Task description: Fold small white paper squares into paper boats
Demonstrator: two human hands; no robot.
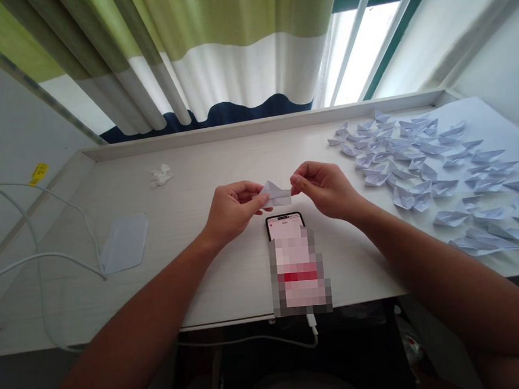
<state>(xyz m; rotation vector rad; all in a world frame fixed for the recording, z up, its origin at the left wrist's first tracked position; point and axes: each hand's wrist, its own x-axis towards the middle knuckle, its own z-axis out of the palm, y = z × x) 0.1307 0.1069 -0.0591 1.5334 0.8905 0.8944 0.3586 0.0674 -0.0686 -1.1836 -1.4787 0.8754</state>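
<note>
A small piece of folded white paper (278, 195), with a pointed peak in its upper edge, is held above the desk in the middle of the head view. My left hand (237, 205) pinches its left side between thumb and fingers. At the paper's right end, the thumb and fingertips of my right hand (319, 184) are closed on the edge. Just below my hands lies a phone (285, 225) with its screen lit and mostly blurred out. Many folded paper boats (390, 148) are spread over the desk to the right of my right hand.
A stack of cut white paper (126, 242) lies on the left of the white desk (194, 163). Crumpled tissue (161, 176) sits farther back. White cables (33, 236) loop at the left, and a charging cable (312, 322) hangs from the phone over the front edge. Curtains (231, 65) hang behind.
</note>
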